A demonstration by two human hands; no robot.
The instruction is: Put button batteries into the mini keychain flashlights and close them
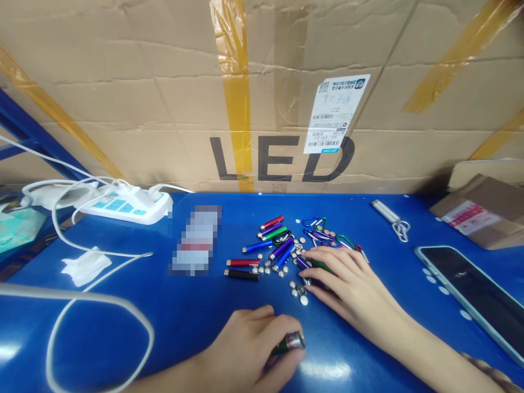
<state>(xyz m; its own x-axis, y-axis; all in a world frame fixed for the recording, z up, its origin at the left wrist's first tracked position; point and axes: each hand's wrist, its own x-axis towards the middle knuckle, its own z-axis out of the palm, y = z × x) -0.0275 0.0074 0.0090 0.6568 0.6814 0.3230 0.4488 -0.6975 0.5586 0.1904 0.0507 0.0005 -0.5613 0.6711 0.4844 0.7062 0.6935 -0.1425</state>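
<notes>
Green, one tube (281,346) is pinched in left hand (254,345); right hand (349,284) spreads near two red tubes (242,263).

A blue table (192,311) carries coloured tubes (281,249), silver discs (285,269), a phone (475,289) and a white power strip (123,206).

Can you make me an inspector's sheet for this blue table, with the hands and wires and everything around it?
Surface: blue table, shiny with glare.
Job's things: coloured tubes, small round silver pieces and clips in a loose cluster.
Clutter: crumpled white tissue on the left; phone on the right, screen dark.
Left hand: holding a dark green tube, metal end showing.
Right hand: fingers over tubes at the cluster; grip unclear.
Cables: white cables looping across the left; white power strip behind.
Surroundings: big cardboard box marked LED; smaller box at right.
</notes>
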